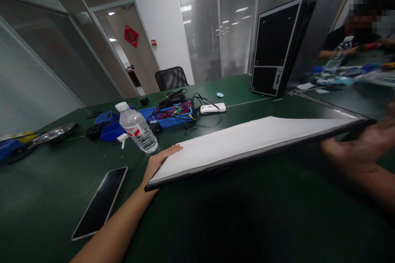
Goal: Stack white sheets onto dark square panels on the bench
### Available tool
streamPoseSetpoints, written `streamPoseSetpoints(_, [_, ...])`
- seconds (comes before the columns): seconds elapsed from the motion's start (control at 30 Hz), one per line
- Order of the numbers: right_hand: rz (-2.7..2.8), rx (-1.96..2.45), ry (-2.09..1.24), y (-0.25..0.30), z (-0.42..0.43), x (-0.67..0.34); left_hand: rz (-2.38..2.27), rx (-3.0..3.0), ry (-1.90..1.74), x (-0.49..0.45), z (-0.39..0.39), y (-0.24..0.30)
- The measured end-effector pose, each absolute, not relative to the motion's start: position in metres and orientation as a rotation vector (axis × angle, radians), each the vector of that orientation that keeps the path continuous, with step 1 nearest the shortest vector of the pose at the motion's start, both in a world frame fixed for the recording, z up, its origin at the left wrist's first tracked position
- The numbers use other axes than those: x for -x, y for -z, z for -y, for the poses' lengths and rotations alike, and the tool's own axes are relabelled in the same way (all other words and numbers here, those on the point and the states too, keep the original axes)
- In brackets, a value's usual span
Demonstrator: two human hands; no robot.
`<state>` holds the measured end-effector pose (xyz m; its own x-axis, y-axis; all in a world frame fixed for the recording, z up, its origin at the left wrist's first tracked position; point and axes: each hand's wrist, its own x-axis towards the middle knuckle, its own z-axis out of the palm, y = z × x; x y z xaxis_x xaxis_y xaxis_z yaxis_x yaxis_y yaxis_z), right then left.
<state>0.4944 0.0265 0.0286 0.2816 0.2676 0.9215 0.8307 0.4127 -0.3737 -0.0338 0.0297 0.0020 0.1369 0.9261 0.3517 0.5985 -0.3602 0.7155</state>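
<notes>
A large flat panel [247, 141] with a white face and dark frame hangs above the green table [216, 222], held at both ends. My left hand [160, 160] grips its left edge, with fingers lying along the rim. My right hand [361, 148] is at the panel's right end, blurred by motion, with fingers curled near the corner.
A water bottle [137, 128] stands left of my left hand and a phone [100, 203] lies face up nearer me. Blue trays with cables [168, 113], a white device [212, 108] and a black computer case [277, 49] sit farther back. Another person [354, 33] sits at far right.
</notes>
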Motion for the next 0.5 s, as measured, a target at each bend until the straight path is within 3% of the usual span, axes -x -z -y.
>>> streamPoseSetpoints(0.13, [1.599, 0.729, 1.005, -0.029, -0.022, -0.491, -1.480, -2.001, -1.078, 0.031, -0.028, -0.007])
streamPoseSetpoints(0.3, [1.948, 0.470, 0.791, -0.038, -0.005, -0.460, -1.472, -1.999, -1.081, 0.029, -0.026, -0.010])
streamPoseSetpoints(0.5, [2.074, 0.494, 0.763, -0.049, 0.001, -0.456, -1.418, -2.100, -1.036, 0.033, -0.029, -0.006])
